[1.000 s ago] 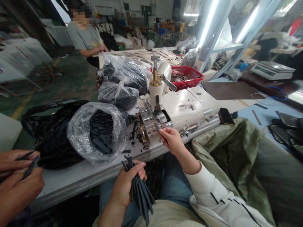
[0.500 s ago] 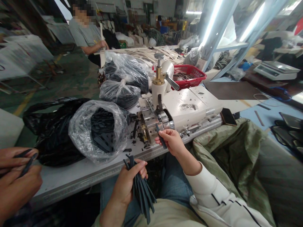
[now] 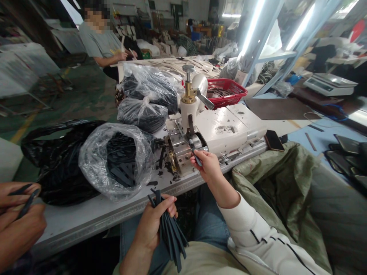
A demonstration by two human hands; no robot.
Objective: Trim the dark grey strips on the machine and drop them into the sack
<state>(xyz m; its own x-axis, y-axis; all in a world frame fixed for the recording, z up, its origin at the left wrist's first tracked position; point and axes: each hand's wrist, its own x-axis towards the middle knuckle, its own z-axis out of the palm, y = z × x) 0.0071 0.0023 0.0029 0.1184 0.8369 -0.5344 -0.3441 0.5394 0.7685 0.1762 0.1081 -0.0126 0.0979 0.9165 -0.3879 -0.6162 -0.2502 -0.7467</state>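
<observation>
My left hand (image 3: 156, 221) is closed around a bundle of dark strips (image 3: 172, 236), held low over my lap in front of the table edge. My right hand (image 3: 208, 166) pinches a single dark strip (image 3: 196, 157) and holds its end against the metal feed part (image 3: 183, 147) of a white machine (image 3: 220, 131) on the table. A brass post with a round knob (image 3: 188, 84) rises from the machine. Small dark offcuts (image 3: 162, 168) lie on the table just left of the feed part.
An open clear bag of dark strips (image 3: 117, 160) and a black bag (image 3: 57, 160) sit left of the machine; two tied bags (image 3: 146, 99) lie behind. A red basket (image 3: 226, 91), a phone (image 3: 273, 140), an olive sack (image 3: 275, 183). A co-worker's hands (image 3: 17, 217) hold strips at bottom left.
My right hand lifted the single strip up to the machine's feed part. My left hand kept the bundle almost still.
</observation>
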